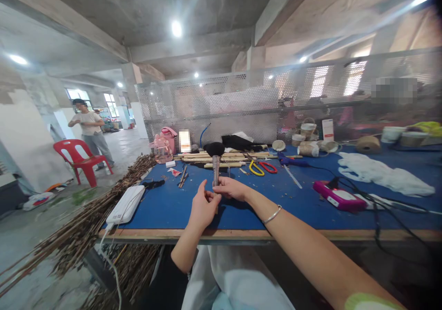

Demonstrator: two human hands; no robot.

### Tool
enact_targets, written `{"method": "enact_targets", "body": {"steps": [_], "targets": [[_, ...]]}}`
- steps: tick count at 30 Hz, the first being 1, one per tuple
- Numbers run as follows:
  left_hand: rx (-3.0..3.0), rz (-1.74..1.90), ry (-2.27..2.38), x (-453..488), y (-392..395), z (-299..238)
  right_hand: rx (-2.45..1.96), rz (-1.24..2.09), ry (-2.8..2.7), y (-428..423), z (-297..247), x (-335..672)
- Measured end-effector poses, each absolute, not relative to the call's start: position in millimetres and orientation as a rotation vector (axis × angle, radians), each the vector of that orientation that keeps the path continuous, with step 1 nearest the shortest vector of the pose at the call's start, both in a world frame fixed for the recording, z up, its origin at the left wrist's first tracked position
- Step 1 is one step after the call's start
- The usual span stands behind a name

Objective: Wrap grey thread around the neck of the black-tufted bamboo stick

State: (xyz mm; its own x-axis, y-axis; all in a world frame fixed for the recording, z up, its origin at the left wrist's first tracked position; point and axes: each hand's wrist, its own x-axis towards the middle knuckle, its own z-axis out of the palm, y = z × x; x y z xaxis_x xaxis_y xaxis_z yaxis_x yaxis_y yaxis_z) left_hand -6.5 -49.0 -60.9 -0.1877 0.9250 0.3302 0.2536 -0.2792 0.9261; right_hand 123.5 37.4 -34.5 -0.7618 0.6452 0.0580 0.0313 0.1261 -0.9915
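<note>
My right hand (230,188) grips the lower end of an upright stick (216,169) topped with a black fluffy tuft (214,149), held above the blue table (172,206). My left hand (203,206) is just left of it, fingers curled and pinched against the stick's base beside the right thumb. What the left fingers pinch is too small to make out. A silver bracelet (272,215) sits on my right wrist.
Pale sticks (221,157), yellow scissors (254,168), red scissors (268,167), a blue glue gun (292,161), a pink device (339,197), white cloth (383,174), twine rolls (368,143), a pink bottle (163,149). Twig bundles (86,222) lean left. A person (90,130) stands by a red chair (80,160).
</note>
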Motion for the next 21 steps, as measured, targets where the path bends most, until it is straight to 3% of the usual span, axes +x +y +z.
{"method": "enact_targets", "body": {"steps": [21], "targets": [[1.421, 1.502, 1.422, -7.6, -48.1, -58.0, -0.617, 1.711, -1.907, 37.3, -33.9, 124.3]]}}
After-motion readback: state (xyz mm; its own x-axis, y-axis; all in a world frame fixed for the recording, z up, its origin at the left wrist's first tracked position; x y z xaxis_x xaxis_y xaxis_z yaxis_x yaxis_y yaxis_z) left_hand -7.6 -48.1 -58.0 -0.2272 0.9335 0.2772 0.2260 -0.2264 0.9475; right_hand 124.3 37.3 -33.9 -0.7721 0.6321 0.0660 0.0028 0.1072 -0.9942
